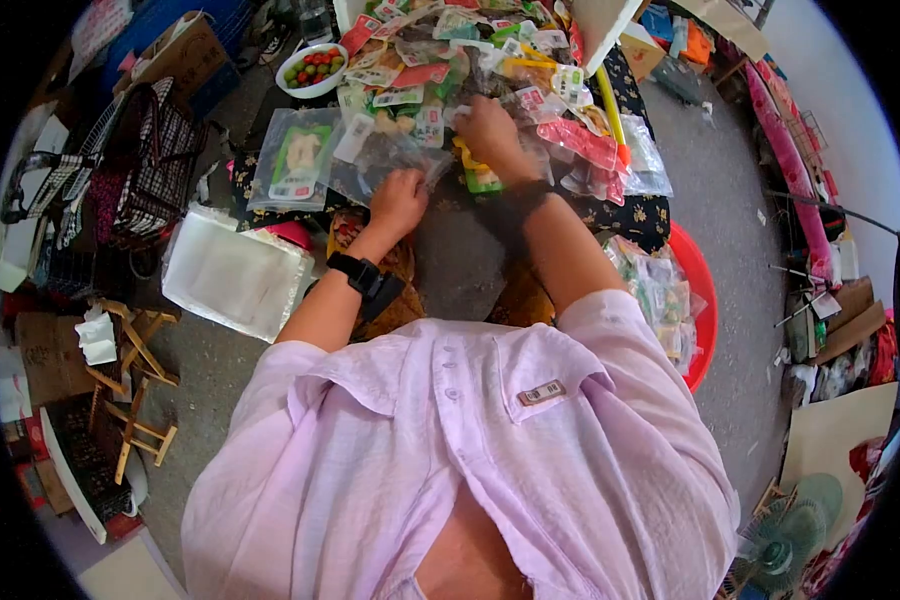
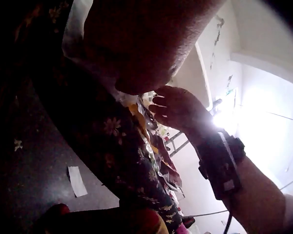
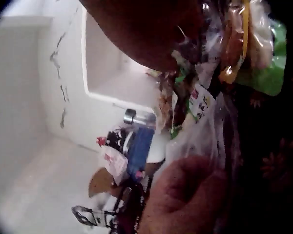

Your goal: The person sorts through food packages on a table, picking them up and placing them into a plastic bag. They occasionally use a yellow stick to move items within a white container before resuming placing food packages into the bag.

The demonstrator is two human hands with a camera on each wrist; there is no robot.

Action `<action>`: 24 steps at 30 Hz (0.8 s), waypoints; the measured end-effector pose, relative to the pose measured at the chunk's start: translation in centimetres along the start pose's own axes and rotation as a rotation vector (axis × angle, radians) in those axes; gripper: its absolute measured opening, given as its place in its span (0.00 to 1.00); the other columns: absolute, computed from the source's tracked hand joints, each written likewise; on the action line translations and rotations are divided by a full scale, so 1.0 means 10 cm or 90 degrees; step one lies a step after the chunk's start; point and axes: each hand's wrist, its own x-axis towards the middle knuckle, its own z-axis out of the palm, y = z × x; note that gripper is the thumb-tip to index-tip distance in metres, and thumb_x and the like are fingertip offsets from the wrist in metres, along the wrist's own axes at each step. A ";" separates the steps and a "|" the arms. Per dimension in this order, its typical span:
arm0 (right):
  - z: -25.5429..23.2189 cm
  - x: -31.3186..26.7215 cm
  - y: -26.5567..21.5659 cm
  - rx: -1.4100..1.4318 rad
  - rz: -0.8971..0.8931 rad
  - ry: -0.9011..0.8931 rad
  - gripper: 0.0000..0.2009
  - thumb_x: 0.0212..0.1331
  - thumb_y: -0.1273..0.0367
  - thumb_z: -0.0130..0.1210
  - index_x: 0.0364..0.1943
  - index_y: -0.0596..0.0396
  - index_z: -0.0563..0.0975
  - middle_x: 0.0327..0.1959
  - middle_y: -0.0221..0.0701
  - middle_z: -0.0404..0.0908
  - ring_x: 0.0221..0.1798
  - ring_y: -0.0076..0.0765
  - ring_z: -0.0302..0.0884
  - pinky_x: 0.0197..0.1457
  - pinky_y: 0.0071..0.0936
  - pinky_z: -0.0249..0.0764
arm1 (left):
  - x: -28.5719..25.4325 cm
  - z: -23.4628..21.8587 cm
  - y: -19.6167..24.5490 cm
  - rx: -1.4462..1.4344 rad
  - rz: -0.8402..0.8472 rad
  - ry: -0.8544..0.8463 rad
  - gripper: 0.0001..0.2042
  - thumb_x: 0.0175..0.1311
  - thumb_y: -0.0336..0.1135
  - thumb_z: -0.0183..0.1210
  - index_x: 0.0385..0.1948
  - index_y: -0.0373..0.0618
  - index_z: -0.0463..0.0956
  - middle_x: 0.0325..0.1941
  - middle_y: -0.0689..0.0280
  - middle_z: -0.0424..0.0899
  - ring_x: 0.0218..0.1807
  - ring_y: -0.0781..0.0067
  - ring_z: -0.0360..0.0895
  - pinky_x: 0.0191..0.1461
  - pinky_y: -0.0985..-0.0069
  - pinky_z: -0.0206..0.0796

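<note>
My left hand (image 1: 400,203) pinches the near edge of a clear plastic bag (image 3: 202,141) at the front of the table. In the right wrist view the thumb and curled index finger of this hand close on the film. My right hand (image 1: 490,135) reaches over the pile of food packets (image 1: 410,75), its fingers fairly straight and spread in the left wrist view, fingertips right at the packets. A yellow-and-green packet (image 1: 480,178) lies just under its wrist. Left of the bag is a clear bag holding a green packet (image 1: 298,160) with pale food.
A white bowl (image 1: 313,88) of red and green fruit stands at the back left. Beside the table on the right, a red tub (image 1: 705,310) holds bagged packets. A silvery foil-edged sheet (image 1: 235,270) and wooden stools (image 1: 135,380) are on the left; a fan (image 1: 775,548) stands at lower right.
</note>
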 end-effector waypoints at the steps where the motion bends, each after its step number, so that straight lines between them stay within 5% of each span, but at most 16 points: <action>1: 0.08 0.00 -0.06 -0.095 -0.024 0.026 0.17 0.39 0.61 0.52 0.33 0.58 0.71 0.37 0.43 0.70 0.41 0.52 0.67 0.37 0.45 0.64 | 0.00 -0.03 0.04 0.005 -0.007 -0.006 0.06 0.48 0.32 0.48 0.27 0.42 0.69 0.32 0.56 0.69 0.35 0.51 0.66 0.36 0.60 0.60; 3: 0.14 0.00 -0.11 -0.265 -0.022 -0.007 0.18 0.39 0.58 0.53 0.35 0.53 0.71 0.41 0.37 0.70 0.51 0.46 0.60 0.40 0.45 0.62 | 0.02 -0.03 0.07 0.007 -0.005 -0.003 0.06 0.46 0.31 0.48 0.26 0.41 0.69 0.31 0.55 0.69 0.35 0.51 0.66 0.36 0.60 0.60; 10: 0.20 0.06 0.05 -0.321 -0.111 0.000 0.08 0.42 0.68 0.47 0.28 0.52 0.72 0.36 0.37 0.72 0.41 0.44 0.68 0.37 0.42 0.66 | -0.02 -0.04 0.05 0.027 0.027 -0.025 0.06 0.47 0.29 0.47 0.26 0.39 0.69 0.30 0.54 0.69 0.36 0.51 0.66 0.36 0.61 0.60; 14: -0.30 0.03 -0.04 -0.283 -0.163 0.030 0.08 0.40 0.71 0.48 0.29 0.54 0.73 0.33 0.37 0.73 0.39 0.44 0.69 0.38 0.36 0.67 | -0.11 -0.18 0.20 0.119 0.003 -0.021 0.06 0.47 0.30 0.48 0.26 0.39 0.69 0.30 0.54 0.69 0.36 0.50 0.67 0.35 0.60 0.61; 17: -0.66 -0.01 0.08 -0.151 -0.163 0.134 0.09 0.38 0.74 0.49 0.29 0.56 0.71 0.31 0.38 0.73 0.36 0.45 0.70 0.38 0.38 0.67 | -0.17 -0.28 0.27 0.148 -0.027 -0.042 0.06 0.48 0.32 0.48 0.26 0.40 0.68 0.29 0.55 0.69 0.35 0.51 0.67 0.33 0.59 0.61; 20: -1.07 -0.22 0.19 -0.051 -0.195 0.238 0.06 0.48 0.71 0.46 0.28 0.58 0.70 0.25 0.38 0.72 0.29 0.45 0.71 0.33 0.31 0.69 | -0.24 -0.24 0.18 0.121 -0.046 -0.039 0.08 0.50 0.33 0.47 0.27 0.39 0.68 0.28 0.55 0.70 0.33 0.50 0.67 0.33 0.59 0.61; 22: -1.13 -0.45 0.23 0.402 -0.029 0.282 0.07 0.49 0.69 0.48 0.30 0.57 0.70 0.23 0.33 0.71 0.25 0.36 0.70 0.31 0.24 0.68 | -0.22 -0.22 0.17 0.059 -0.059 0.001 0.07 0.49 0.33 0.46 0.24 0.40 0.68 0.26 0.54 0.70 0.31 0.49 0.68 0.32 0.59 0.61; 23: -1.17 -0.59 0.27 0.604 0.064 0.242 0.06 0.55 0.69 0.44 0.28 0.58 0.69 0.23 0.25 0.69 0.30 0.23 0.69 0.30 0.21 0.69 | -0.19 -0.21 0.17 0.028 -0.065 0.021 0.06 0.49 0.32 0.45 0.22 0.40 0.69 0.26 0.53 0.71 0.31 0.48 0.68 0.31 0.59 0.61; 24: -1.13 -0.74 0.31 0.531 0.064 0.245 0.06 0.55 0.69 0.44 0.29 0.57 0.69 0.24 0.26 0.69 0.30 0.24 0.68 0.30 0.22 0.69 | -0.16 -0.20 0.18 -0.015 -0.070 0.032 0.07 0.50 0.33 0.45 0.23 0.40 0.68 0.26 0.53 0.71 0.31 0.47 0.68 0.31 0.59 0.61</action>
